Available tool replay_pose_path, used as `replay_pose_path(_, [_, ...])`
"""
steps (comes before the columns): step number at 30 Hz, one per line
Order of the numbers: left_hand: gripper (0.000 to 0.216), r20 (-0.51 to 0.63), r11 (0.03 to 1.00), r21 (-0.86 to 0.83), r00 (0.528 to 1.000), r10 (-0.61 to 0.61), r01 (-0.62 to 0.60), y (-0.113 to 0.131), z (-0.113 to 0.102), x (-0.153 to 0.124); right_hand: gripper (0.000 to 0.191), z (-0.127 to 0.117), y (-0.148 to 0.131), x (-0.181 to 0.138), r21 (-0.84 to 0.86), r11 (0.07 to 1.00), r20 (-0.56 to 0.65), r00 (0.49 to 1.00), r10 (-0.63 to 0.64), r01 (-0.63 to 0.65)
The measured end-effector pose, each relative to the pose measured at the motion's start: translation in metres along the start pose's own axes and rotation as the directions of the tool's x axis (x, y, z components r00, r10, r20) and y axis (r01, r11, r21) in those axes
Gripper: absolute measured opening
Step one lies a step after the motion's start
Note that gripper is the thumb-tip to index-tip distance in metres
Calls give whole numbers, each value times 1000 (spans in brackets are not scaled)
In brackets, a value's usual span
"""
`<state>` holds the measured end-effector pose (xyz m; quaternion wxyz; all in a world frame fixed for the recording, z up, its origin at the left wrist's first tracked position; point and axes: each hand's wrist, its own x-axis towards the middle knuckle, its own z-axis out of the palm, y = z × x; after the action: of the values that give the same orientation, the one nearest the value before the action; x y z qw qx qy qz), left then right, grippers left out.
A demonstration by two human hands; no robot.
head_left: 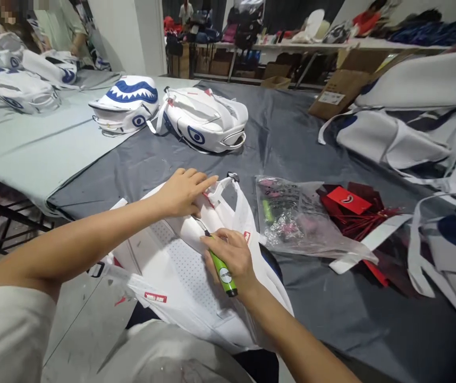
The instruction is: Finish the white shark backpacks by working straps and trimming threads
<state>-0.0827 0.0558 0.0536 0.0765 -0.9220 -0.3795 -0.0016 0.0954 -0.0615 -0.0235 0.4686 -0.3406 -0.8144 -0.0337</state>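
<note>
A white backpack (184,266) lies at the table's near edge against my body, its dotted back panel and shoulder straps facing up. Near its top, my left hand (186,191) grips the white material, thumb below and index finger stretched to the right. My right hand (234,260) is closed around a green-handled tool (220,270) with a black end and a thin shaft. The shaft points at the backpack beside my left thumb; whether its tip touches the material I cannot tell. Small red labels (155,297) mark the straps.
A clear plastic bag (292,218) of small parts lies right of the backpack, beside red tags (349,200). Two white-and-blue backpacks (208,119) (128,103) sit ahead. More backpacks (395,138) are piled at right, near a cardboard box (337,88). People stand at back left.
</note>
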Motion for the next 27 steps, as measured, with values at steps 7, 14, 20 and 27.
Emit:
replay_pose_path(7, [131, 0, 992, 94, 997, -79, 79, 12, -5, -34, 39, -2, -7, 4, 102, 995, 65, 998, -21, 15])
replay_pose_path(14, [115, -30, 956, 29, 957, -290, 291, 15, 13, -25, 36, 8, 6, 0, 82, 994, 111, 992, 65, -74])
replay_pose_path(20, [106, -31, 942, -22, 942, -335, 334, 17, 13, -26, 33, 5, 13, 10, 18, 977, 148, 967, 206, -210])
replay_pose_path(27, [103, -31, 943, -25, 943, -332, 332, 15, 13, -24, 27, 9, 2, 16, 70, 965, 234, 945, 230, -252])
